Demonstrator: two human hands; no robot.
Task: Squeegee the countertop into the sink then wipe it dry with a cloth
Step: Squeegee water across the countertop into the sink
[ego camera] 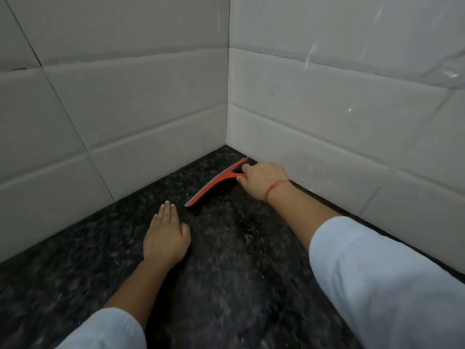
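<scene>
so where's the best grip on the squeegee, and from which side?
Probably the handle stub behind the blade's middle, where the right hand holds the red squeegee now. Come from the right-wall side, behind the blade: its long edge lies on the countertop facing the left hand.

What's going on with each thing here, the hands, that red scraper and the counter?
right hand: closed around the squeegee handle.
squeegee: blade down on the countertop, in the wall corner.
left hand: open, flat on the countertop.
countertop: dark stone; wetness cannot be told.
</scene>
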